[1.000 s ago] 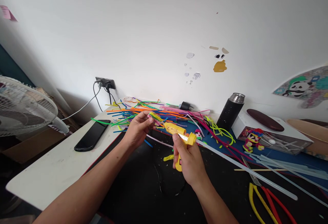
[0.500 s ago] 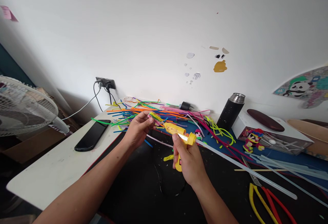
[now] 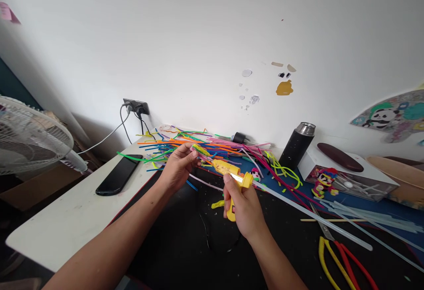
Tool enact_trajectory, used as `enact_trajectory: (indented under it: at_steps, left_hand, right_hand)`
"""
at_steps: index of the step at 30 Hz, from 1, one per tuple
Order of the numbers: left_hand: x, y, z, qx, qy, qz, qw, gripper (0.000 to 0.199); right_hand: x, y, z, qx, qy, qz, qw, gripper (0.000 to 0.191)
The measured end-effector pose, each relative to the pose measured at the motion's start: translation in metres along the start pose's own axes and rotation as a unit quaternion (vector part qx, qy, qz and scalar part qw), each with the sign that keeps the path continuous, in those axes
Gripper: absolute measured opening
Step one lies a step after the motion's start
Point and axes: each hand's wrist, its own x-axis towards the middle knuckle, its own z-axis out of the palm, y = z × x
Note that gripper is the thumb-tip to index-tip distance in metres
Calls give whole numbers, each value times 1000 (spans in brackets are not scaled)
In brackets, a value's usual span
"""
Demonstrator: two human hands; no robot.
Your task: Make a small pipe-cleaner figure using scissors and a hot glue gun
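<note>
My left hand [image 3: 180, 168] pinches a small fuzzy piece of green, yellow and pink pipe cleaner [image 3: 200, 150]. In my right hand [image 3: 243, 208] is a yellow hot glue gun [image 3: 228, 167], fingers wrapped round its handle. Its nozzle points left and meets the underside of the fuzzy piece; whether it touches is too small to tell. A long translucent glue stick [image 3: 314, 215] sticks out of the gun's back end. Below the gun, a yellow fuzzy scrap [image 3: 217, 204] lies on the black mat [image 3: 179, 246].
Many coloured pipe cleaners [image 3: 185, 145] spread along the wall. A phone [image 3: 119, 176] lies at left, beyond it a fan [image 3: 36, 135]. At right are a black flask [image 3: 297, 146], a small figure [image 3: 324, 183], scissors [image 3: 331, 241], loose glue sticks [image 3: 380, 219] and a white box [image 3: 374, 177].
The view has shifted slightly, so things at right sit a little further left. Both hands keep nearly the same pose, with the glue gun nozzle still at the fuzzy piece.
</note>
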Motion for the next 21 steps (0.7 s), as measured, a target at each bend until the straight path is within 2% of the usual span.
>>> enact_trajectory:
  at_steps: [7,12,16,21]
  left_hand:
    - [9,-2,-9,-24,45,-6,999,37]
    - [11,-5,-13,-15,37,-22,999,37]
    - [10,-4,-14,-15,32,-28,999,38]
    - [7,-5,-11,-16,17,-39,999,38]
  right_hand:
    - [5,15,3,-4,-27,-15,1000,64]
    - [16,29,4,27,-15,-26,999,63]
    - [16,29,2,75,26,-12,997,65]
    - [-7,32,-9,109,117,20,987,67]
